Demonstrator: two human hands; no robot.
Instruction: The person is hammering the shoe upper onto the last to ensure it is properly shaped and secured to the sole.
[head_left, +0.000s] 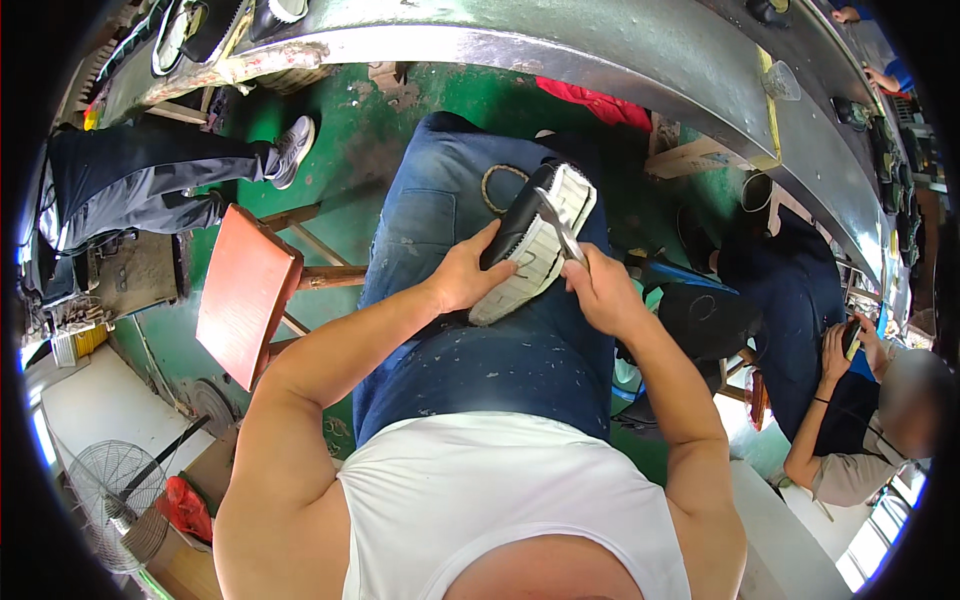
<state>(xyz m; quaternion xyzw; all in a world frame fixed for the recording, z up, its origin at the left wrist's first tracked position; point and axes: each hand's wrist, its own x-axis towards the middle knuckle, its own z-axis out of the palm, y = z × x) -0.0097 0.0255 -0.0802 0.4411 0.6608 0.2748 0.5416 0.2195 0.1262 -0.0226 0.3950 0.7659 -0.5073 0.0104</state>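
Note:
A black shoe (518, 230) with a pale, whitish underside (540, 240) lies slantwise across my lap, its underside turned up and toward the right. My left hand (466, 274) is closed round its lower left side, the thumb lying on the pale underside. In my right hand (606, 297) is a shiny metal tool that looks like pliers (560, 228). Its head rests on or just over the shoe's underside; contact is hard to tell. The fingers of my right hand are wrapped round its lower end, hiding the handles. A thin cord loop (497, 188) shows beside the shoe's toe.
A metal-edged workbench (460, 48) curves across the far side, with shoes on it. At left are an orange-topped stool (248, 298), another person's leg (190, 165) and a fan (115, 500). At right sits a co-worker (850, 470) holding something near a black-covered seat (708, 320).

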